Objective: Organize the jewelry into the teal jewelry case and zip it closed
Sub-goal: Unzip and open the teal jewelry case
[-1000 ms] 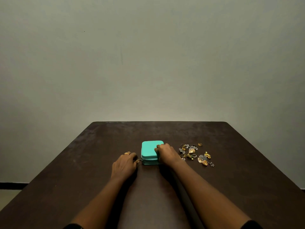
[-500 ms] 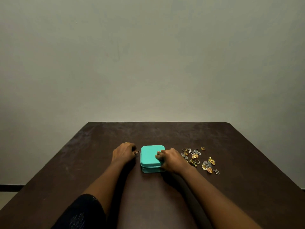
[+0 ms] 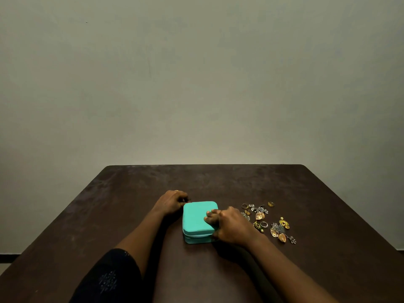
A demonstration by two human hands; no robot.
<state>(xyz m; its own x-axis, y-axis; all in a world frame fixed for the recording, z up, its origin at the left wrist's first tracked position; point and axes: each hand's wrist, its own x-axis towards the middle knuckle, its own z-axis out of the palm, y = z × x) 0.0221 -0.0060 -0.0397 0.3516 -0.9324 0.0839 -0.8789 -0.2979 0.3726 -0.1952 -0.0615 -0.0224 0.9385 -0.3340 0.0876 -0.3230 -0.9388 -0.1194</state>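
A teal jewelry case (image 3: 197,219) lies on the dark table (image 3: 109,215), its lid down, with a zip line running along its front side. My left hand (image 3: 171,202) sits at the case's far left corner with fingers curled, pinching the small zip pull there. My right hand (image 3: 229,226) grips the case's right edge, fingers on the lid and thumb on the near side. A loose heap of gold and silver jewelry (image 3: 266,219), rings and earrings, lies on the table just right of my right hand.
The table's far edge (image 3: 203,165) meets a plain grey wall. Bare dark tabletop spreads to the left of my left arm and to the right of the jewelry. A dark sleeve (image 3: 109,276) covers my left upper arm.
My left hand has travelled from the case's near left corner along its left side to the far left corner, taking the zip pull with it. My right hand stays on the case.
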